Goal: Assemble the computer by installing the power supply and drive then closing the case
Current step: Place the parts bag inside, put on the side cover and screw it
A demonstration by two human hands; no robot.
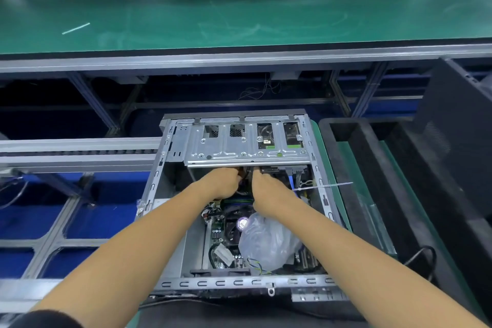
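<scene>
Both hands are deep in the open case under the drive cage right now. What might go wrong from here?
The left hand and right hand work under the drive cage, whose metal edge could scrape them. The loose plastic bag lying over the motherboard might get trapped inside. The white cable tie juts across the case wall and may snag.

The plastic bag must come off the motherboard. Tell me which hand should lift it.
Right, probably. The right hand and its forearm pass directly above the plastic bag; the left hand lies further to the side. Both hands work at cables under the drive cage.
</scene>
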